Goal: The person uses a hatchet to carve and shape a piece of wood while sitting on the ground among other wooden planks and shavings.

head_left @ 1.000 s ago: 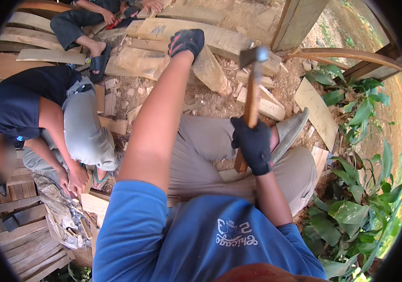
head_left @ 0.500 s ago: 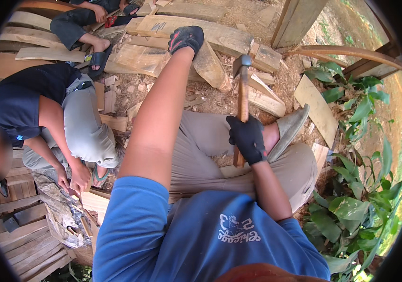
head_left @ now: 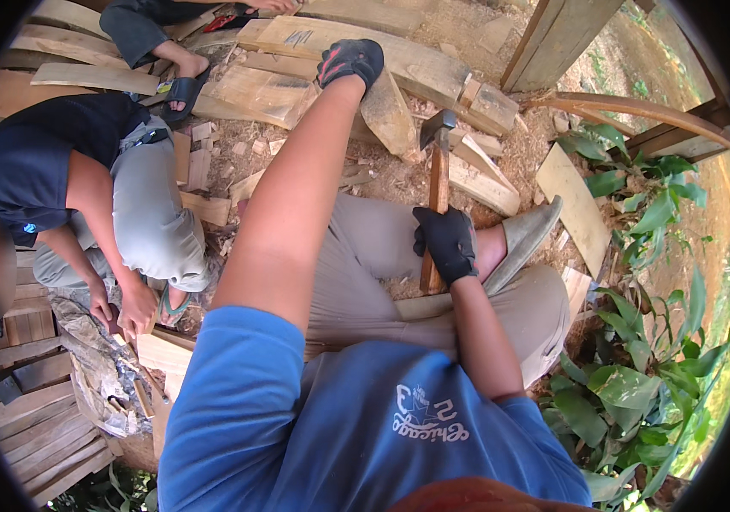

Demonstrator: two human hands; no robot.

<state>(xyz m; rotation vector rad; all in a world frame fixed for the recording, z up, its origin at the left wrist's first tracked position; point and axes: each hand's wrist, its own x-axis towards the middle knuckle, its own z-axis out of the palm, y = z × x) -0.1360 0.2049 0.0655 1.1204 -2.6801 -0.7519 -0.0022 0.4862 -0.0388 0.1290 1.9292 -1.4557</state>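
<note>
The hammer (head_left: 438,183) is standing nearly upright in the middle of the frame, its metal head toward the upper centre and its wooden handle running down into the right hand (head_left: 448,243). That hand, in a black glove, is wrapping its fingers tight around the lower half of the handle. Just left of the hammer head, a tapered wooden piece (head_left: 388,115) is leaning on the sawdust-strewn ground, and the left hand (head_left: 350,61), also gloved in black, is resting curled on its upper end near the top centre of the frame, steadying it. The head is hanging beside the wood, apart from it.

Judging by this pose, the person is working through a hammering stroke on the held wood, with the tool drawn in close to the knee. A sound blow is going to call for a clear line to the wood and for the steadying fingers to be sitting away from the strike point.

Further out, pale planks (head_left: 339,38) are lying across the top, a second person (head_left: 83,188) in a dark shirt is crouching at the left, and green leaves (head_left: 638,384) are filling the right edge.
</note>
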